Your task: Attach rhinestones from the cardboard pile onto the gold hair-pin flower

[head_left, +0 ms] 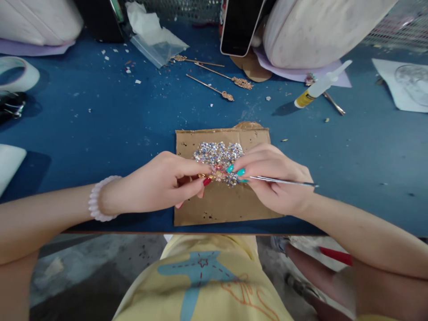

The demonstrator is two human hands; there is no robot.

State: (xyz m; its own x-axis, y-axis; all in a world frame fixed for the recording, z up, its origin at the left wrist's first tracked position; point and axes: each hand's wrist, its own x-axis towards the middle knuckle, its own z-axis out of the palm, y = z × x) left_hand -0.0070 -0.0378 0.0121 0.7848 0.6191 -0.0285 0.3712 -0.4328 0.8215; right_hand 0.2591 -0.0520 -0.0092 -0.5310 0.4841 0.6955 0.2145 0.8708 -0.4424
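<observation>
My left hand (157, 183) comes in from the left, thumb and fingers pinched on a small gold ornament (219, 173) set with pink and red stones. From the right, my right hand (279, 180) holds slim silver tweezers (284, 180), their rear end pointing right past the palm. Its fingertips meet the ornament's right side; the tweezer tips are hard to make out. Beneath both hands lies a heap of glittering rhinestones (217, 151), silver and blue, spread on a piece of brown cardboard (230, 207).
Several gold hairpins (210, 85) lie farther back on the blue table (100, 120). A glue bottle (312, 92) stands back right, near a phone (241, 26) and a pale rounded object (317, 31). A plastic bag (160, 44) is behind; a tape roll (18, 73) sits left.
</observation>
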